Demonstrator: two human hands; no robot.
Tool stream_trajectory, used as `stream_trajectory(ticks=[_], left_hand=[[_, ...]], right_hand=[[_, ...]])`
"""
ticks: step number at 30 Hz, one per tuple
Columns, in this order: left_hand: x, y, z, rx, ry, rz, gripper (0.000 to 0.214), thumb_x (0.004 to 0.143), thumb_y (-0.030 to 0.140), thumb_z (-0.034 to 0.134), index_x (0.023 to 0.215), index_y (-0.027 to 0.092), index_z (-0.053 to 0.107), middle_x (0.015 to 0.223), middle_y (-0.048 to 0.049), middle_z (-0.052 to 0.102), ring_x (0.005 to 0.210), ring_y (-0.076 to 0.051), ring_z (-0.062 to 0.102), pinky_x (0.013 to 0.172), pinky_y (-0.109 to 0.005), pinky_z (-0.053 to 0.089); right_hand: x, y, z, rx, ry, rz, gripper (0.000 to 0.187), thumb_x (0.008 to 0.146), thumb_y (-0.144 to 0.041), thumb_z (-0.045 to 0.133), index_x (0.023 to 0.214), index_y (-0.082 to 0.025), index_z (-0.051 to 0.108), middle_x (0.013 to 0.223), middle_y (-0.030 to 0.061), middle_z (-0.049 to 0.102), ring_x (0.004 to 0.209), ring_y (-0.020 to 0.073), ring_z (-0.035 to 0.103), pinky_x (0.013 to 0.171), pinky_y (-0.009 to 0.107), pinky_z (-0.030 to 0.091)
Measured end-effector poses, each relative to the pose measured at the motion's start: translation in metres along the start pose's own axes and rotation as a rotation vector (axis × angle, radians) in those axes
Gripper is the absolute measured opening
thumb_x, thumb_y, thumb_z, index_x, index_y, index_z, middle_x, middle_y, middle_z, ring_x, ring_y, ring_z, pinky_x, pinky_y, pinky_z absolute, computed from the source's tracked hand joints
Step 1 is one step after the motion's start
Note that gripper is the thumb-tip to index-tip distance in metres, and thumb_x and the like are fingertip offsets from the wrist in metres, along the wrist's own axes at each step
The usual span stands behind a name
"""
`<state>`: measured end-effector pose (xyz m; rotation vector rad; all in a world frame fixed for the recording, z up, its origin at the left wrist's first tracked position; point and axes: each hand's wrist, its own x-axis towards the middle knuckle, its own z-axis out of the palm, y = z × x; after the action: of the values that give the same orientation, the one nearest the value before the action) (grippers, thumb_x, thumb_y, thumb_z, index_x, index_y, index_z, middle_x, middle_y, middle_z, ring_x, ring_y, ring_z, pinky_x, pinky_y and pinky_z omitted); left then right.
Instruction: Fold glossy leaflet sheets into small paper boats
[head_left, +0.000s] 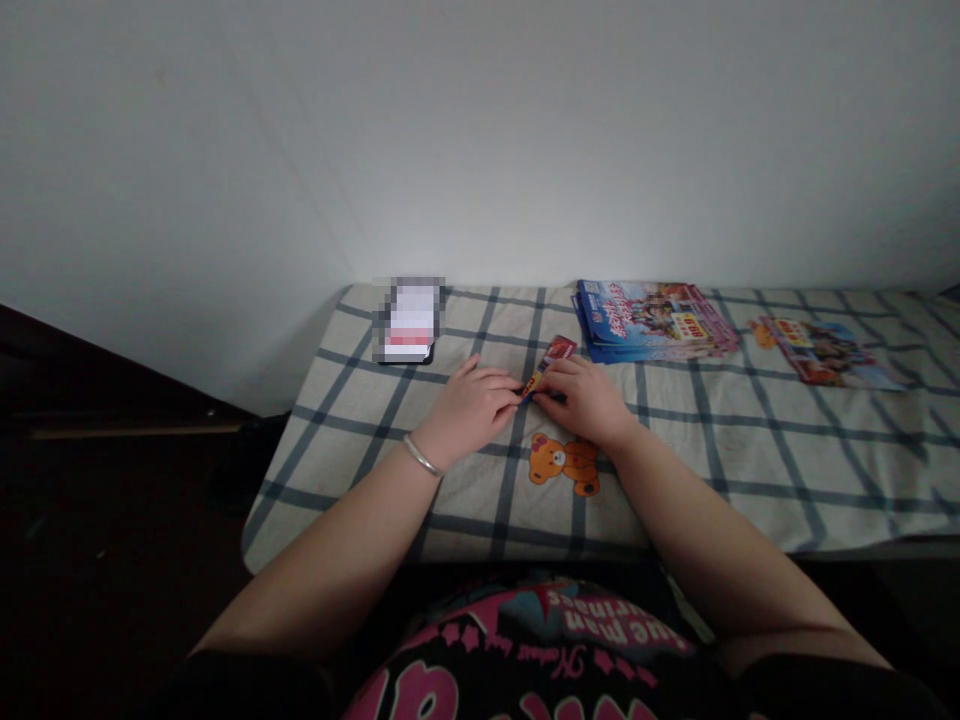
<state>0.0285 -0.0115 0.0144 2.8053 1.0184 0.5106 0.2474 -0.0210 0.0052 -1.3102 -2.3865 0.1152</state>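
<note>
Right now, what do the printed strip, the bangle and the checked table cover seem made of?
Printed strip: probably paper, with flat, dense color print; dim light leaves its gloss unclear. Bangle: likely polished metal, silvery with a bright highlight. Checked table cover: seemingly matte cloth, softly wrinkled toward the right.

view: head | from: above the shirt | facing: forward-down | near: tablecloth | beyond: wall

Paper strip: narrow, printed in red, yellow and blue; oriented diagonally, near end leftward, beyond the bear print.
</note>
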Motion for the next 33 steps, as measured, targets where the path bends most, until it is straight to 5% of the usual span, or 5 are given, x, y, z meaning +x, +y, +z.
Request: stream_trajectory(ticks=[8, 14, 20, 33], left_hand=[[-0.004, 0.004, -0.009, 0.072, -0.035, 0.095, 0.019, 0.094, 0.025, 0.055, 0.095, 0.019, 0.073, 0.107, -0.0033, 0.073, 0.101, -0.021, 0.064, 0.092, -0.038, 0.049], [-0.004, 0.012, -0.008, 0.129, -0.038, 0.046, 0.028, 0.094, 0.023, 0.054, 0.12, 0.02, 0.065, 0.103, -0.0053, 0.071, 0.097, -0.021, 0.063, 0.083, -0.036, 0.051], [-0.005, 0.016, -0.008, 0.149, -0.038, 0.019, 0.022, 0.094, 0.025, 0.055, 0.11, 0.022, 0.07, 0.098, -0.0046, 0.07, 0.092, -0.021, 0.063, 0.075, -0.035, 0.052], [-0.002, 0.019, -0.005, 0.212, -0.034, 0.076, 0.021, 0.095, 0.021, 0.051, 0.105, 0.021, 0.07, 0.107, -0.0041, 0.068, 0.097, -0.022, 0.06, 0.079, -0.038, 0.048]], right_hand=[[0.002, -0.003, 0.003, -0.023, 0.015, 0.062, 0.006, 0.083, -0.024, 0.064, 0.077, -0.021, 0.065, 0.09, 0.007, 0.066, 0.087, 0.0231, 0.058, 0.077, 0.036, 0.044], [0.004, -0.004, 0.004, 0.022, 0.017, 0.095, 0.004, 0.079, -0.021, 0.065, 0.075, -0.021, 0.065, 0.083, 0.0053, 0.064, 0.082, 0.0219, 0.056, 0.074, 0.034, 0.043], [0.004, 0.001, 0.009, 0.098, 0.051, 0.118, 0.006, 0.077, -0.019, 0.067, 0.082, -0.022, 0.068, 0.087, 0.0046, 0.066, 0.085, 0.022, 0.058, 0.078, 0.035, 0.044], [0.004, 0.002, 0.012, 0.051, 0.03, 0.129, 0.015, 0.081, -0.02, 0.064, 0.096, -0.02, 0.065, 0.101, 0.008, 0.066, 0.095, 0.0249, 0.059, 0.085, 0.038, 0.045]])
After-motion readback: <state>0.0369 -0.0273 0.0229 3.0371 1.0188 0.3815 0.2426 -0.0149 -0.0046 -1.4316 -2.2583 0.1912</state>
